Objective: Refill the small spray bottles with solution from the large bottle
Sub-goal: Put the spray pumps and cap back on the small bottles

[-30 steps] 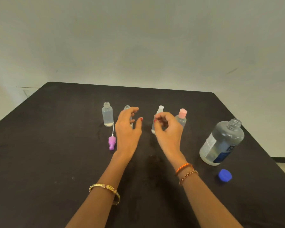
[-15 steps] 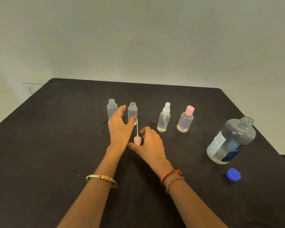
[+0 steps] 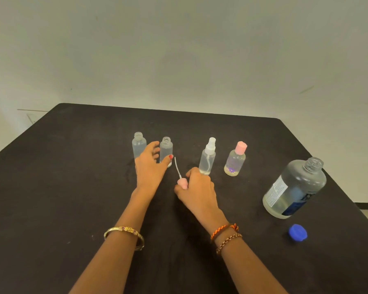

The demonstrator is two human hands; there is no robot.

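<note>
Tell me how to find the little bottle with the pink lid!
Look at the black table and find the row of four small bottles near its far side. Go to the end nearest the large bottle. The pink-capped bottle stands there, the only small one with a pink cap; its neighbour has a clear sprayer.

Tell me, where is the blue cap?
The blue cap lies on the black table, far right in the head view, just in front of the big bottle.
</note>
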